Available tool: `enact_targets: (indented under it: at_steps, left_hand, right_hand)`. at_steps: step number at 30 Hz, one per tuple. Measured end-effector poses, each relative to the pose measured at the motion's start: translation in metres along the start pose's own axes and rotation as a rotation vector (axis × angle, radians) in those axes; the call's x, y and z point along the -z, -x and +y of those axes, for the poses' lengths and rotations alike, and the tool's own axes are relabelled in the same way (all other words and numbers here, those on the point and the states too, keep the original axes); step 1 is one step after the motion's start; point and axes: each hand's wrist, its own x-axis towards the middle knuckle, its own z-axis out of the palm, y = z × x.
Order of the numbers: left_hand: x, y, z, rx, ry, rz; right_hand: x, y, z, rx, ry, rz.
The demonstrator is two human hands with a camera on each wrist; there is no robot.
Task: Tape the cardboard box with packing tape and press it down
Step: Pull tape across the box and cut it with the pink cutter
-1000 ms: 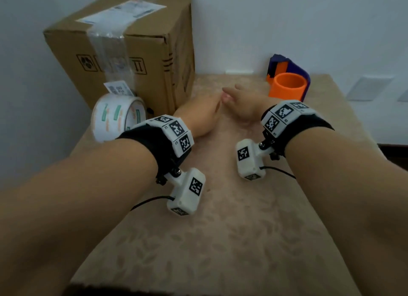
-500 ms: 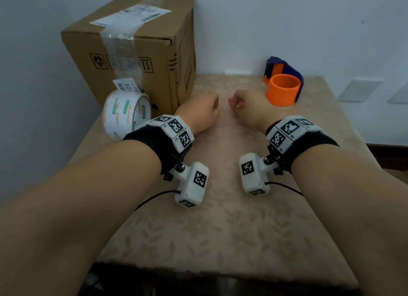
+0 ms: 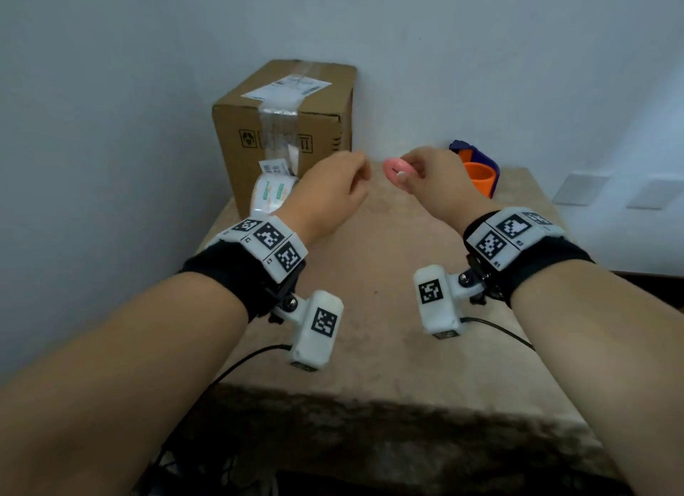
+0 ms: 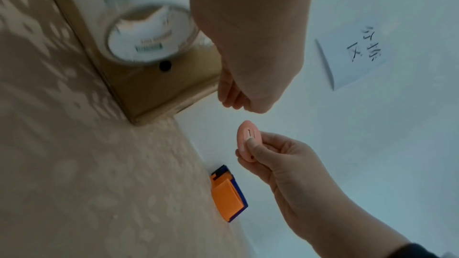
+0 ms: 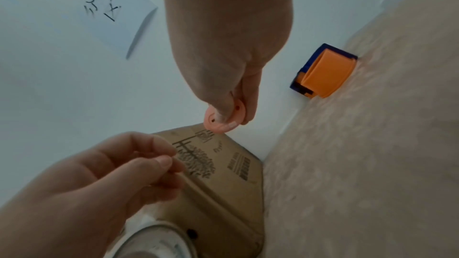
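Note:
The cardboard box (image 3: 281,132) stands upright at the table's back left, against the wall, with clear tape and a white label over its top seam. A roll of packing tape (image 3: 272,195) leans on edge against its front. Above the table's middle, my right hand (image 3: 403,173) pinches a small pink oval cutter (image 3: 392,168) between thumb and fingers; the same cutter (image 4: 248,140) shows in the left wrist view. My left hand (image 3: 362,175) hovers just left of it, fingers curled with the thumb on the index finger (image 5: 159,164). Nothing shows between them.
An orange and blue tape dispenser (image 3: 479,171) sits at the back right by the wall. The beige patterned table (image 3: 370,310) ends in a front edge below my wrists. A sheet of paper with writing (image 4: 357,54) hangs on the wall.
Both hands lifted off the table, where they rested together as fists. The right hand now shows the pink cutter. The head view pulled back and up.

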Motion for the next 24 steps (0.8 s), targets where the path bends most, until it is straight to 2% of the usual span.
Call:
enact_targets:
  at_steps: [6,10,11,13,15,17,24]
  left_hand:
    - [0.043,0.028,-0.023,0.059,-0.065,0.181]
    - [0.058,0.030,-0.055,0.297,-0.127,0.373]
    - [0.058,0.027,-0.065,0.385,-0.103,0.376]
    - [0.056,0.021,-0.084,0.523,0.057,0.296]
    - [0.055,0.017,-0.095,0.555,0.380,0.234]
    - [0.055,0.016,-0.096,0.577,0.510,0.254]
    - [0.031,0.021,-0.066,0.538,0.256,0.289]
  right_hand:
    - [-0.004,0.011,-0.049,0.100,-0.063,0.043]
    - [-0.014,-0.001,-0.076,0.133,-0.052,-0.020]
    - [-0.016,-0.003,-0.080,0.119,-0.060,-0.055]
    - [-0.021,-0.009,-0.085,0.087,-0.096,-0.121]
    - [-0.026,-0.011,-0.087,0.054,-0.199,-0.125]
    - [-0.029,-0.012,-0.088,0.032,-0.269,-0.102]
    - [-0.014,0.011,-0.067,-0.014,-0.243,0.001]
